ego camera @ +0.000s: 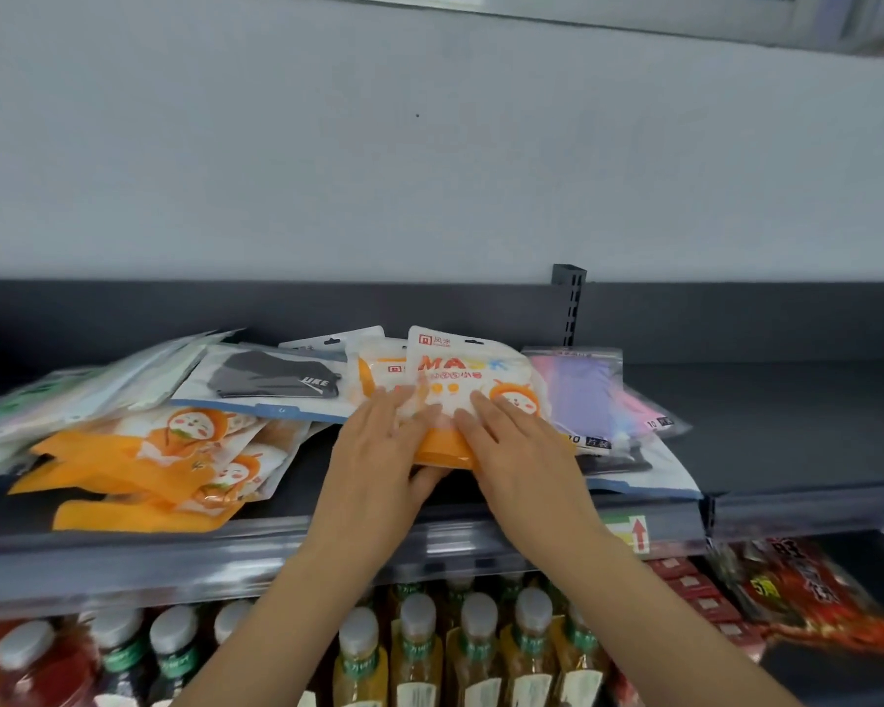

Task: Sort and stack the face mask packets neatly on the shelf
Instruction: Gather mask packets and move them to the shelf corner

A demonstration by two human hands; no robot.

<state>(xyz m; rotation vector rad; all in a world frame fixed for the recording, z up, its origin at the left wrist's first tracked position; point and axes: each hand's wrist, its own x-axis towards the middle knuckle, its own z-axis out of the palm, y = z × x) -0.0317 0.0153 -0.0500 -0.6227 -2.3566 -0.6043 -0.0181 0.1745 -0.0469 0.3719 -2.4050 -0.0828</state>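
An orange-and-white mask packet (463,372) with a cartoon face lies on top of a small stack at the middle of the dark shelf (766,426). My left hand (378,451) grips its lower left edge, thumb underneath. My right hand (516,441) presses flat on its lower right part. Further orange packets (144,466) lie in a loose heap at the left. A packet with a black mask (271,382) rests behind them. Pink and purple mask packets (588,395) lie to the right of the held one.
Pale green packets (88,390) lean at the far left. A slotted upright (572,308) stands behind the stack. Below the shelf edge stand rows of bottles (419,650), and red snack bags (812,594) lie at the lower right. The shelf's right part is bare.
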